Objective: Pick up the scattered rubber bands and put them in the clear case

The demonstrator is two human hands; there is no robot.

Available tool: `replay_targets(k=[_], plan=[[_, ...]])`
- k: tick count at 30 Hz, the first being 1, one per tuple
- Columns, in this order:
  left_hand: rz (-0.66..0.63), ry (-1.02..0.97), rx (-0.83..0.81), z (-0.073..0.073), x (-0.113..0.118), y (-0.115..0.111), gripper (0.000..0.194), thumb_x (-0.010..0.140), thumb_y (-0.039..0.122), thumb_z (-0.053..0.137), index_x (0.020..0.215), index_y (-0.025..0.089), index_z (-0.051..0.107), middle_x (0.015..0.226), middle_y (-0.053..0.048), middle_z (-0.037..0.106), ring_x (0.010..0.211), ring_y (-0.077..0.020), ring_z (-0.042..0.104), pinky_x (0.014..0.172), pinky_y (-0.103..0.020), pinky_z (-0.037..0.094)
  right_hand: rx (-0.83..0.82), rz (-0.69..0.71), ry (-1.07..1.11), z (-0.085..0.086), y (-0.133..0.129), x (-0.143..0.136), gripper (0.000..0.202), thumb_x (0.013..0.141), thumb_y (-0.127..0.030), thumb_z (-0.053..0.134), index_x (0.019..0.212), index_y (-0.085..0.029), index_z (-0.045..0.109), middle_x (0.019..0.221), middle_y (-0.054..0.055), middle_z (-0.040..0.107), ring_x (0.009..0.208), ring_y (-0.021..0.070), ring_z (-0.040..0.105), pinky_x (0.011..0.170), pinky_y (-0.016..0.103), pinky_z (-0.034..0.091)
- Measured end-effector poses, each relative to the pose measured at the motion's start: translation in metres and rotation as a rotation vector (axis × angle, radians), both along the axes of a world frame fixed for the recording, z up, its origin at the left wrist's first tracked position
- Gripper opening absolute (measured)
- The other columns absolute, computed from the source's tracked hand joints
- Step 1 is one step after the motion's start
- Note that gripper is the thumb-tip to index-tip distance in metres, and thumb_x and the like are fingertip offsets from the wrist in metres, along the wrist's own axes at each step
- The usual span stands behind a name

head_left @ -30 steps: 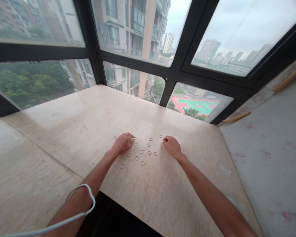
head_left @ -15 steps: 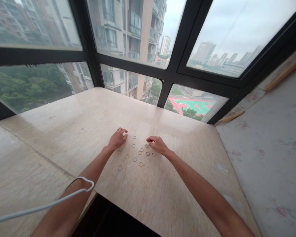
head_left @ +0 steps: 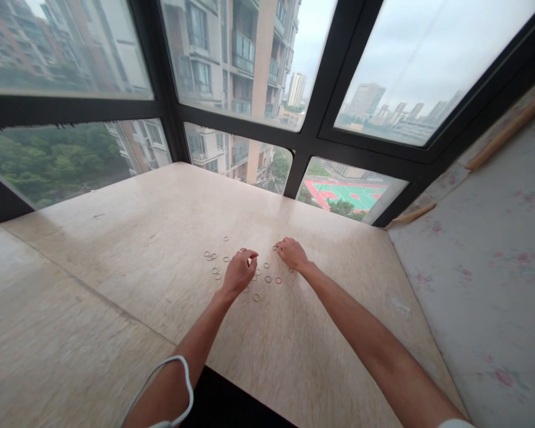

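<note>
Several thin, small rings lie scattered on the pale marble-patterned surface (head_left: 129, 255). My left hand (head_left: 241, 272) hovers over the middle of them, thumb and forefinger curled together in a pinch. Whether anything is between those fingertips is too small to tell. A band shows on one of its fingers. Farther right, my right hand (head_left: 292, 253) has its fingertips closed on a ring (head_left: 274, 248) at the surface. Close below the hands are a reddish ring (head_left: 279, 280) and a yellowish ring (head_left: 256, 298). A loose group, including one ring (head_left: 206, 254), lies left of my left hand, which hides part of the scatter.
A white cable (head_left: 189, 386) loops across my left forearm. Dark window frames (head_left: 245, 122) border the surface at the back, and a flowered wall (head_left: 481, 285) stands at the right. A dark opening (head_left: 236, 401) lies below the front edge.
My left hand has moved right, uncovering rings on the left and covering some in the middle. My right hand has shifted slightly right and away from me. The cable has shifted with my left arm.
</note>
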State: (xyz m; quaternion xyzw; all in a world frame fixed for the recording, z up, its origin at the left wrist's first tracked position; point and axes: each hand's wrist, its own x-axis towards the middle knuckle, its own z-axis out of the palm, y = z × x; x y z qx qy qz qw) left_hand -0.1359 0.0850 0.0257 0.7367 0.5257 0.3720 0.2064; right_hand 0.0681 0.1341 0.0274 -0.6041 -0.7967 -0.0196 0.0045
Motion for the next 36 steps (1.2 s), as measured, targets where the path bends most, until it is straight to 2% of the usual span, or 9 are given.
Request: replay_targets(k=[4, 7, 12, 15, 20, 23, 27, 36], plan=[[-0.062, -0.065, -0.011, 0.001, 0.022, -0.036, 0.015, 0.084, 0.015, 0.052, 0.090, 0.017, 0.066, 0.086, -0.004, 0.066, 0.065, -0.0130, 0.057, 0.069, -0.028, 0.045, -0.005, 0.136, -0.092, 0.004, 0.003, 0.000, 0.022, 0.092, -0.031, 0.058, 0.107, -0.014, 0.063, 0.114, 0.008, 0.063, 0.105, 0.0217, 0.060, 0.091, 0.044, 0.048], [-0.108, -0.102, -0.023, 0.003, 0.030, -0.063, 0.016, 0.086, 0.015, 0.051, 0.091, 0.018, 0.066, 0.086, -0.004, 0.065, 0.065, -0.0129, 0.057, 0.069, -0.028, 0.045, 0.000, 0.201, -0.140, 0.008, 0.001, 0.005, 0.020, 0.092, -0.029, 0.059, 0.102, -0.013, 0.064, 0.110, 0.007, 0.064, 0.106, 0.0217, 0.059, 0.092, 0.044, 0.047], [-0.140, -0.113, -0.030, 0.002, 0.032, -0.095, 0.018, 0.087, 0.015, 0.049, 0.091, 0.019, 0.065, 0.084, -0.003, 0.065, 0.065, -0.0135, 0.057, 0.066, -0.027, 0.044, 0.052, 0.171, -0.187, 0.011, -0.005, 0.017, 0.022, 0.093, -0.031, 0.057, 0.105, -0.014, 0.062, 0.110, 0.007, 0.063, 0.101, 0.0207, 0.061, 0.088, 0.042, 0.049], [-0.122, -0.138, -0.050, -0.004, 0.034, -0.110, 0.018, 0.087, 0.016, 0.048, 0.091, 0.019, 0.065, 0.081, -0.003, 0.064, 0.066, -0.0141, 0.056, 0.066, -0.028, 0.044, 0.064, 0.163, -0.199, 0.011, -0.004, 0.014, 0.025, 0.093, -0.032, 0.057, 0.111, -0.015, 0.061, 0.114, 0.007, 0.062, 0.100, 0.0204, 0.061, 0.086, 0.042, 0.051], [-0.134, -0.119, -0.057, -0.021, 0.039, -0.134, 0.018, 0.086, 0.013, 0.048, 0.090, 0.019, 0.065, 0.082, -0.004, 0.065, 0.070, -0.0158, 0.058, 0.065, -0.028, 0.044, 0.025, 0.239, -0.218, 0.011, 0.004, 0.002, 0.028, 0.093, -0.032, 0.058, 0.115, -0.015, 0.059, 0.117, 0.008, 0.061, 0.101, 0.0211, 0.061, 0.086, 0.042, 0.051], [-0.151, -0.118, -0.076, -0.025, 0.039, -0.140, 0.019, 0.086, 0.013, 0.048, 0.091, 0.019, 0.065, 0.083, -0.005, 0.065, 0.071, -0.0164, 0.059, 0.065, -0.028, 0.045, -0.005, 0.268, -0.225, 0.010, 0.005, 0.000, 0.028, 0.092, -0.032, 0.059, 0.115, -0.015, 0.059, 0.117, 0.009, 0.061, 0.101, 0.0213, 0.061, 0.086, 0.042, 0.051], [-0.120, -0.181, -0.096, -0.026, 0.037, -0.137, 0.018, 0.085, 0.013, 0.048, 0.089, 0.019, 0.065, 0.081, -0.004, 0.065, 0.068, -0.0153, 0.058, 0.065, -0.029, 0.045, -0.024, 0.253, -0.200, 0.009, -0.002, 0.007, 0.029, 0.092, -0.032, 0.059, 0.116, -0.015, 0.059, 0.118, 0.008, 0.061, 0.101, 0.0214, 0.061, 0.086, 0.043, 0.051], [-0.127, -0.226, -0.108, -0.027, 0.036, -0.132, 0.016, 0.084, 0.015, 0.049, 0.088, 0.020, 0.064, 0.080, -0.004, 0.064, 0.068, -0.0154, 0.057, 0.066, -0.030, 0.046, 0.024, -0.005, 0.015, 0.012, -0.020, 0.048, 0.030, 0.093, -0.033, 0.058, 0.119, -0.017, 0.057, 0.119, 0.008, 0.060, 0.099, 0.0205, 0.062, 0.084, 0.041, 0.053]])
